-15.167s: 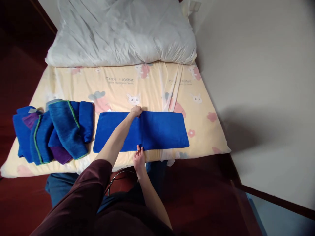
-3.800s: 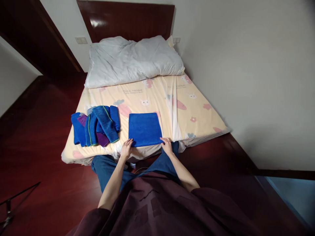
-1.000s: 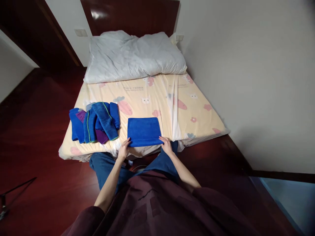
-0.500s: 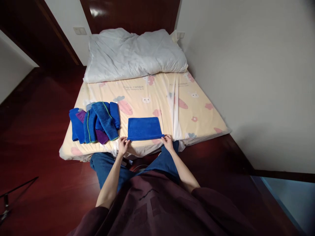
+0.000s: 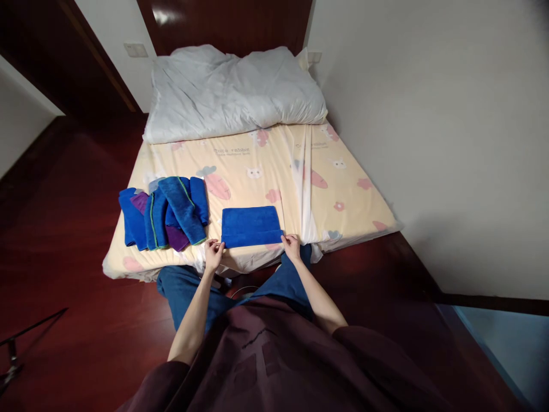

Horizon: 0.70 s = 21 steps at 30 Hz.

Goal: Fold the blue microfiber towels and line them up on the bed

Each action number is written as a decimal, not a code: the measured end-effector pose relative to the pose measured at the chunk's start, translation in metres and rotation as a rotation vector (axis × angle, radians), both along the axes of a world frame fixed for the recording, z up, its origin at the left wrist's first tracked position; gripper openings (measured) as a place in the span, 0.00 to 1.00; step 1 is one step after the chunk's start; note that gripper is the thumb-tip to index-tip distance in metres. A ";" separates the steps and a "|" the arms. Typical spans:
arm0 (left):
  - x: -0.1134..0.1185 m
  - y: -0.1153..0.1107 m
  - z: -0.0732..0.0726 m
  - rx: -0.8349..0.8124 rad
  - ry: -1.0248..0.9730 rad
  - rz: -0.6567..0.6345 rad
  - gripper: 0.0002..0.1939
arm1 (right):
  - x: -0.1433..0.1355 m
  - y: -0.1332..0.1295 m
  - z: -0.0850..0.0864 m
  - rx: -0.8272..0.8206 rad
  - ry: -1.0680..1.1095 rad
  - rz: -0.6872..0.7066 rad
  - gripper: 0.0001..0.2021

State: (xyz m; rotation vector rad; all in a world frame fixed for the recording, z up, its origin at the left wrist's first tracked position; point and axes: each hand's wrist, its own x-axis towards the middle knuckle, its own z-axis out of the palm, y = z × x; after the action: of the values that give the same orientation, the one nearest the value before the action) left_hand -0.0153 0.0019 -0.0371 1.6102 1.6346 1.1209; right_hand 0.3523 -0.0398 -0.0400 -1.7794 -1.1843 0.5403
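Note:
A blue towel point(image 5: 251, 220) lies flat on the bed's near edge, with a strip along its near side folded over. At its near left corner, my left hand point(image 5: 213, 253) pinches the cloth between thumb and fingers. My right hand point(image 5: 292, 246) grips the near right corner in the same way. To the left of the towel rests a loose heap of towels point(image 5: 175, 209), blue and purple, some edged in green.
The bed point(image 5: 360, 212) has a pale yellow sheet with carrot and rabbit prints. A white quilt point(image 5: 235, 94) is bunched at the headboard point(image 5: 231, 23). A white wall point(image 5: 429, 143) stands on the right. Part of a black stand point(image 5: 12, 355) shows at lower left.
The folded strip along the towel's near side has become wider and lies flatter. Both hands still hold the near corners and have barely moved.

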 end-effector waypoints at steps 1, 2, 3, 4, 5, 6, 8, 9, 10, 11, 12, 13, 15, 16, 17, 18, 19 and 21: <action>0.000 -0.002 0.001 0.003 -0.003 0.011 0.21 | -0.001 -0.001 0.000 0.001 -0.008 -0.008 0.19; 0.000 -0.004 0.002 0.012 -0.007 0.028 0.21 | -0.001 -0.002 0.001 0.006 -0.025 -0.021 0.19; 0.000 -0.007 0.004 0.030 -0.004 0.045 0.20 | -0.003 -0.004 0.003 0.018 -0.054 -0.036 0.19; 0.000 -0.010 0.007 0.057 0.011 0.048 0.20 | -0.004 -0.007 0.005 0.036 -0.096 -0.041 0.20; 0.000 -0.014 0.010 0.088 0.039 0.034 0.20 | -0.006 -0.010 0.008 0.058 -0.148 -0.025 0.22; 0.000 -0.017 0.014 0.116 0.079 -0.007 0.21 | -0.008 -0.013 0.012 0.080 -0.203 0.018 0.23; 0.002 -0.021 0.021 0.147 0.175 -0.162 0.21 | -0.013 -0.018 0.021 0.108 -0.309 0.178 0.24; 0.004 -0.021 0.024 0.150 0.216 -0.259 0.22 | -0.016 -0.019 0.026 0.107 -0.352 0.269 0.24; 0.006 -0.019 0.026 0.151 0.250 -0.352 0.23 | -0.020 -0.019 0.031 0.097 -0.388 0.346 0.24; 0.009 -0.017 0.027 0.154 0.279 -0.428 0.24 | -0.023 -0.019 0.035 0.083 -0.418 0.403 0.25; 0.012 -0.014 0.027 0.159 0.305 -0.487 0.25 | -0.026 -0.018 0.037 0.069 -0.443 0.439 0.27; 0.014 -0.011 0.027 0.162 0.330 -0.527 0.27 | -0.028 -0.017 0.039 0.058 -0.461 0.460 0.28; 0.020 -0.005 0.024 0.158 0.381 -0.566 0.30 | -0.031 -0.014 0.038 0.050 -0.485 0.491 0.30; 0.022 -0.003 0.022 0.149 0.406 -0.571 0.31 | -0.031 -0.012 0.036 0.051 -0.490 0.509 0.30; 0.023 -0.001 0.019 0.138 0.426 -0.570 0.32 | -0.030 -0.011 0.033 0.049 -0.492 0.529 0.30; 0.024 0.000 0.017 0.126 0.440 -0.564 0.34 | -0.029 -0.010 0.030 0.044 -0.492 0.547 0.30; 0.024 0.001 0.014 0.115 0.445 -0.552 0.35 | -0.028 -0.009 0.027 0.036 -0.489 0.559 0.29; 0.023 0.001 0.008 0.097 0.440 -0.526 0.36 | -0.025 -0.008 0.021 0.015 -0.479 0.565 0.28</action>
State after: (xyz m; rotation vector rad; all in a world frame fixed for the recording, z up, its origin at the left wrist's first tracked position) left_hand 0.0074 0.0029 -0.0287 2.2959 1.2805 0.6070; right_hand 0.3274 -0.0480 -0.0193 -1.5944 -2.0464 0.4246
